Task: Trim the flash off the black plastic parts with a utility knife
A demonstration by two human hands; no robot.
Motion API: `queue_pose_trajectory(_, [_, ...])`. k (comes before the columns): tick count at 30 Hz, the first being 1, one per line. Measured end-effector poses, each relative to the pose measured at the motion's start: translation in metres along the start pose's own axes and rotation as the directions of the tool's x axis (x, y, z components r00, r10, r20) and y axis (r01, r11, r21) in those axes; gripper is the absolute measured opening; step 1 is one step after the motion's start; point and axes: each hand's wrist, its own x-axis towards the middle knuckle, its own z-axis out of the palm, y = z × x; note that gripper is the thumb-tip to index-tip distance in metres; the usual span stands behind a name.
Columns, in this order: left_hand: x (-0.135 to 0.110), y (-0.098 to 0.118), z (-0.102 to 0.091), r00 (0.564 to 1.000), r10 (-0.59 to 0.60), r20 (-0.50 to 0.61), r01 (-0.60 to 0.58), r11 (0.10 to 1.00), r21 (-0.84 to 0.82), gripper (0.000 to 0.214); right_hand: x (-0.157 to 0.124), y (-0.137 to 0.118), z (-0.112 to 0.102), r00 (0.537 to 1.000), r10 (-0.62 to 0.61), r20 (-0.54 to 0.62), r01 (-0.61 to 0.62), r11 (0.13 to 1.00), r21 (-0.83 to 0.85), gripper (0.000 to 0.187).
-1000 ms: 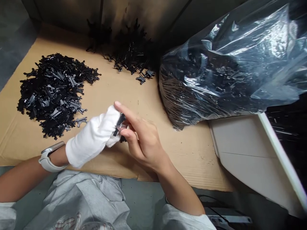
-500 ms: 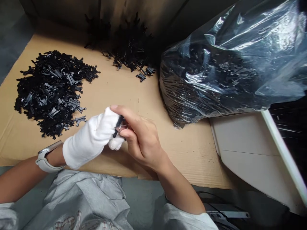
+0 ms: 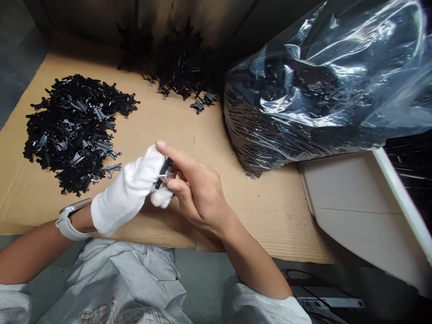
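Left hand (image 3: 126, 193) and right hand (image 3: 199, 193) pinch one thin black plastic part (image 3: 163, 173).

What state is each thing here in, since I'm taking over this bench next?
Left hand: white-gloved, gripping the part
Right hand: bare, pinching the part
Black plastic part: held between both hands
Pile of parts: loose on the cardboard
Clear plastic bag: full of parts, slumped
Cardboard sheet: lying flat
Watch: strapped on left wrist
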Motion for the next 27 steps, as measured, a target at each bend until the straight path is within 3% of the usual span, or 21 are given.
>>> queue_pose_trajectory(7, [0.003,0.009,0.001,0.996,-0.061,0.07,0.07,0.99,-0.126,0.037,0.001,-0.002,0.0,1.0,0.009,0.001,-0.009,1.0,0.021,0.04])
queue_pose_trajectory(12, [0.004,0.011,0.0,0.996,-0.031,0.083,0.041,0.992,-0.119,0.029,0.002,-0.004,-0.001,1.0,0.002,-0.003,-0.002,0.999,0.049,0.037])
queue_pose_trajectory(18, [0.006,0.012,0.001,0.989,-0.034,0.141,0.063,0.976,-0.207,0.036,0.0,-0.003,-0.002,1.0,0.017,-0.013,-0.016,0.994,0.11,0.032])
queue_pose_trajectory(27, [0.002,0.011,0.003,0.993,-0.094,0.069,0.109,0.961,-0.255,0.034,0.002,-0.003,-0.001,1.0,-0.003,-0.017,0.004,0.998,0.055,0.038])
